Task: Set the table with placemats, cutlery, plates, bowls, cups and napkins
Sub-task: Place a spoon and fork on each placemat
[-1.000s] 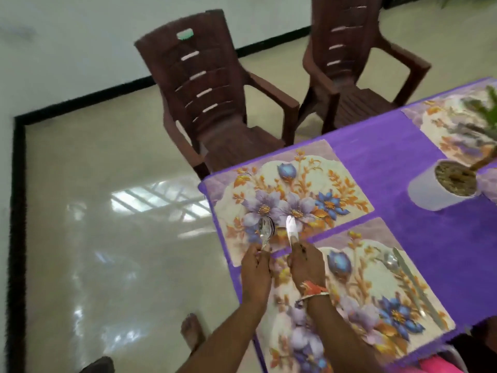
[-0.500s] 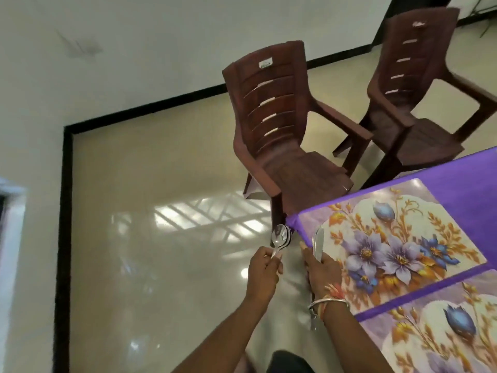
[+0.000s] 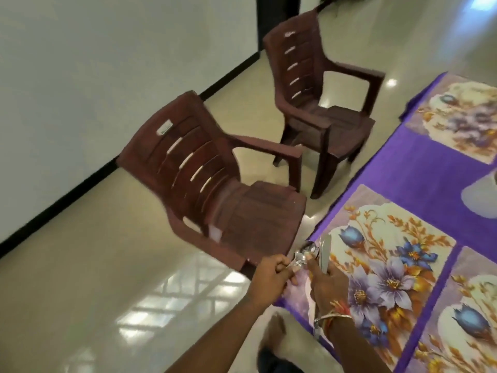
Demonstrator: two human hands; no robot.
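Both hands moved back over the desk (image 3: 430, 170) corner: left hand (image 3: 270, 274) pinches a spoon (image 3: 308, 250), right hand (image 3: 328, 281) grips a knife (image 3: 324, 254), blade pointing up-frame along the floral placemat (image 3: 382, 265) left edge. Right hand's nearer; mat lies just right.

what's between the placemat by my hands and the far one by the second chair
Only bare purple tablecloth, in the head view, between the near placemat and the far placemat; a white pot stands beside that stretch.
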